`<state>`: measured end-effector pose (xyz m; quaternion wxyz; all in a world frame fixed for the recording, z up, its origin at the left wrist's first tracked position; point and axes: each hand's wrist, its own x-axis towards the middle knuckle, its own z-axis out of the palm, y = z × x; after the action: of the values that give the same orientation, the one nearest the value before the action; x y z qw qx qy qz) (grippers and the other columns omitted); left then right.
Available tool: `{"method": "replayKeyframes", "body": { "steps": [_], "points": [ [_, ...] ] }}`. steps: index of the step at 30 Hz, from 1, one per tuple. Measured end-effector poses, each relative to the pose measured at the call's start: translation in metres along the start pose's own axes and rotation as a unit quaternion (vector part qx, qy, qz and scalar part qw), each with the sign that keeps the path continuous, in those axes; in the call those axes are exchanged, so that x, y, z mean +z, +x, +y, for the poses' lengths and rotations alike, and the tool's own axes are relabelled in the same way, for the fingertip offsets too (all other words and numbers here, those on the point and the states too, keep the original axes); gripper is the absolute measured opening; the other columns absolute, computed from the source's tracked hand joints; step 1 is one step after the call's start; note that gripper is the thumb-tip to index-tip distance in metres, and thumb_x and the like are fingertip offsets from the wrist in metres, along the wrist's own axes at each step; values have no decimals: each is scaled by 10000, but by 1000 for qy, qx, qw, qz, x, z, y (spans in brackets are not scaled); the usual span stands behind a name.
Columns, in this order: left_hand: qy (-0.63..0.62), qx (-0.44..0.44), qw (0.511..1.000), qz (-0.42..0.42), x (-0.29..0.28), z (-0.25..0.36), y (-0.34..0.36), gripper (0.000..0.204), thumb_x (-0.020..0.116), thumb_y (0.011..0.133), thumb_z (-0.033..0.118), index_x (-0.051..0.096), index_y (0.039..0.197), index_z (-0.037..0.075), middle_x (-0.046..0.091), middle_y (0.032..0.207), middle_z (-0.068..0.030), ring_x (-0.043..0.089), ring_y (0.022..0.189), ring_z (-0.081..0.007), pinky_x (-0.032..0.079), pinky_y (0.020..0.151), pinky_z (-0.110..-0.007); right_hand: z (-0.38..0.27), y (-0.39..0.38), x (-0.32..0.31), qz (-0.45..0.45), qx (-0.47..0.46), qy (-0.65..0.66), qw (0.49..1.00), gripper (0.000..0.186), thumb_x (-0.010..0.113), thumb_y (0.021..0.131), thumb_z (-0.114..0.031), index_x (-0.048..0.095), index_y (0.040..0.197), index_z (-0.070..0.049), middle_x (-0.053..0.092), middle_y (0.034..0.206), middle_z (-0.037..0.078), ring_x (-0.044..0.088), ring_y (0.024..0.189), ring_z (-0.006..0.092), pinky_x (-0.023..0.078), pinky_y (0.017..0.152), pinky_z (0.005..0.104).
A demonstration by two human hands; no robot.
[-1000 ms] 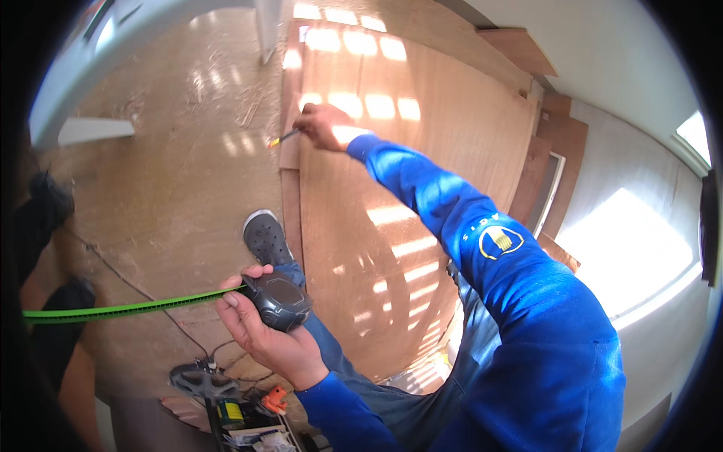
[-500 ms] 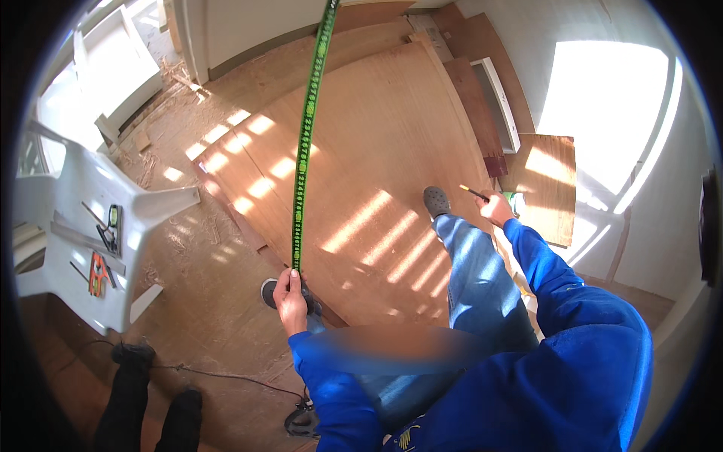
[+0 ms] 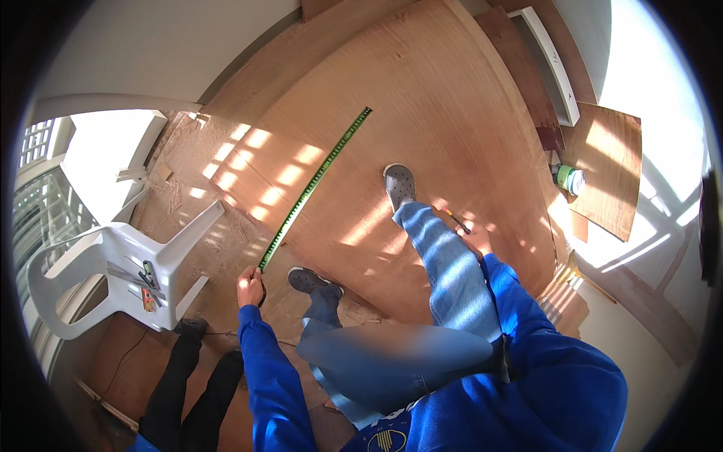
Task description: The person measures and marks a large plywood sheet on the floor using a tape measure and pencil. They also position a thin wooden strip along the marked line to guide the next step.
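My left hand is closed around the near end of a green tape measure; its case is mostly hidden in my fingers. The blade stretches away and to the right, its far end over a large plywood sheet. In my right hand, beside my right knee, is a thin dark pencil with a yellow-orange end, pointing away to the left. A grey clog on my right foot rests on the sheet; my other clog is near its edge.
A white plastic chair at left carries metal squares and small tools. Another person's dark-trousered legs stand at lower left. At right are a green-and-white can, a wood board and a white frame.
The tape measure has swung from nearly upright in the picture to slanting right, and its far end now shows. My left hand moved left; my right hand moved lower, still with the pencil.
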<state>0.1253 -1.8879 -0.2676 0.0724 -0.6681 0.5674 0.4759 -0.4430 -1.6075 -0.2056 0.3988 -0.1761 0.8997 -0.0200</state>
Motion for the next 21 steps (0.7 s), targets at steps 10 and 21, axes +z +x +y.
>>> {"method": "replayKeyframes", "body": {
  "steps": [10, 21],
  "points": [
    [51, 13, 999, 0, -55, 55, 112, 270, 579, 962, 264, 658, 917, 9, 619, 706, -118, 601, 674, -215, 474, 677, -356, -155, 200, -69, 82, -236, -51, 967, 277, 674, 897, -270, 683, 976, -5, 625, 715, 201, 631, 636, 276, 463, 595, 379],
    [99, 24, 995, -3, -16, -56, 330, 266, 590, 964, 251, 681, 957, 1, 651, 736, -93, 599, 713, -174, 483, 698, -334, -350, 411, 67, 104, -458, -66, 880, 245, 664, 951, -277, 639, 1040, -50, 524, 670, 34, 456, 631, 122, 397, 596, 297]
  ]
}}
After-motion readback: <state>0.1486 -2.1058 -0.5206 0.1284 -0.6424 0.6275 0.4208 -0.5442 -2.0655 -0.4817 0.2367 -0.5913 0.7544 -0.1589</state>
